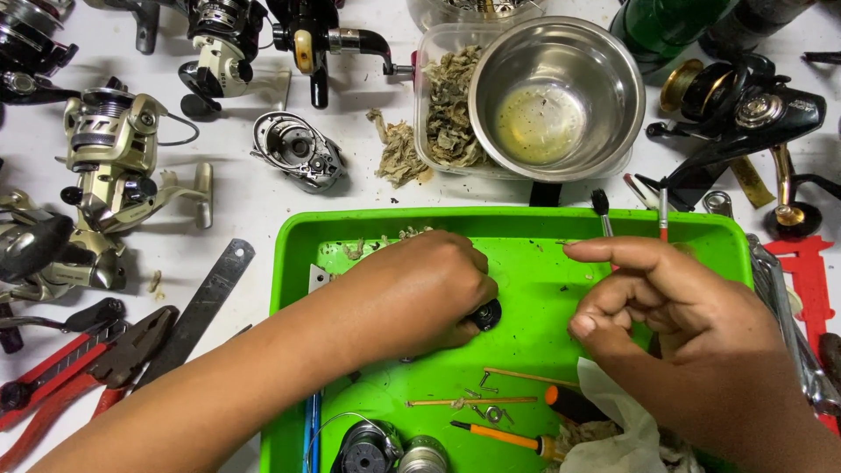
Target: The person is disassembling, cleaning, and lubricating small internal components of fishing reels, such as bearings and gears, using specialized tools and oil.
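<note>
Left hand [420, 289] gripped a black knob [487, 314] over the green tray [526, 350]; right hand [674, 307] hovered beside it, loosely curled, empty; reels [114, 158] lay beyond on the white table [254, 193]

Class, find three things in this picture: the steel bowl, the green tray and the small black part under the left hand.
steel bowl [613, 83], head view, on its inner wall.
green tray [526, 221], head view, on its far rim.
small black part [487, 314], head view, on the bit showing beside the left hand [420, 293].

Bowl [555, 96] in container [442, 52] behind tray [294, 263]; reels [114, 149] and pliers [96, 359] left of tray.
</note>
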